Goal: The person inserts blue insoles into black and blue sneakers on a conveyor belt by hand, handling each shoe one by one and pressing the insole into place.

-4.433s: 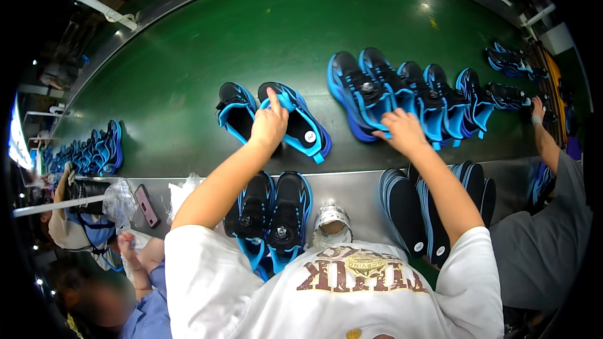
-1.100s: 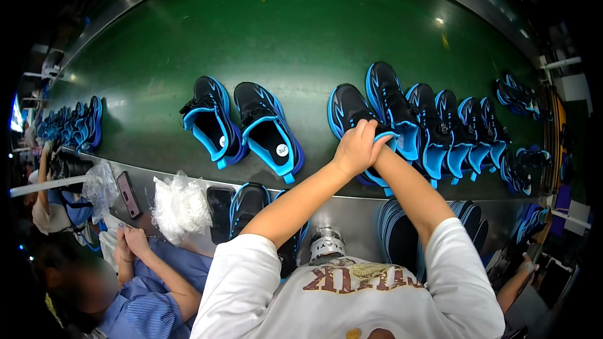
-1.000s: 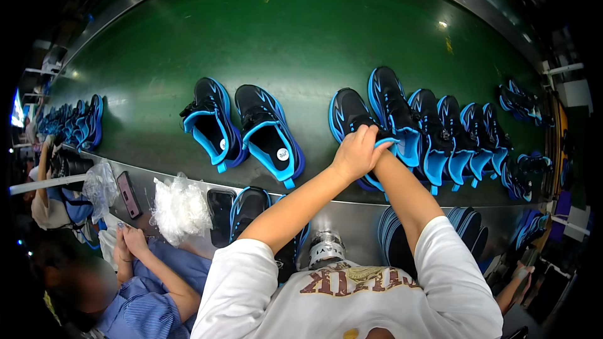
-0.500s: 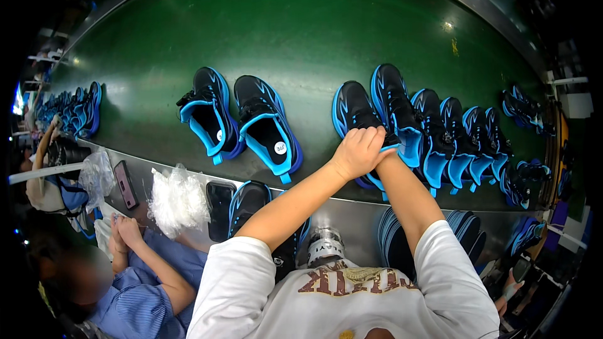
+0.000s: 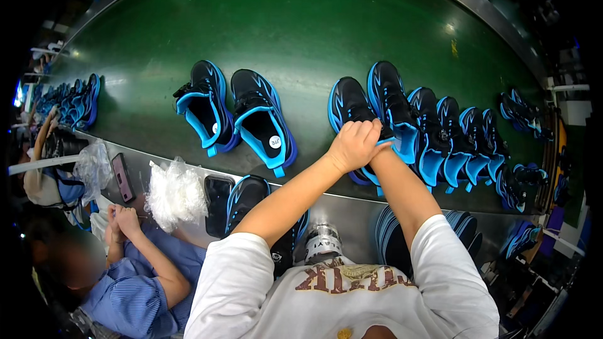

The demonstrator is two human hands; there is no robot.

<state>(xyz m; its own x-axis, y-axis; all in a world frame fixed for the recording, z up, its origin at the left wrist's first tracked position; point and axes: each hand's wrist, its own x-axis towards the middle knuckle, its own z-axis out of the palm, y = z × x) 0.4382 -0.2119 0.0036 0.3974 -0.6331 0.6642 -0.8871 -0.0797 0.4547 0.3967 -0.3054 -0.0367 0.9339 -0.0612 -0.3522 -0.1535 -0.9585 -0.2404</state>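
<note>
Two black-and-blue sneakers are seen lying apart on the green conveyor belt, and a row of about six more to their right. The left hand is curled shut over the nearest sneaker in that row; the right hand is hidden beneath it.

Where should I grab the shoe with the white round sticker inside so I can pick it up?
Grab the shoe with the sticker at its heel end, probably by the bright blue collar and the pull tab that point toward the near edge of the green belt. Come from the near side, from above. The opening faces up, so fingers could hook inside the rim, and the neighbouring shoe sits close on its left.
</note>
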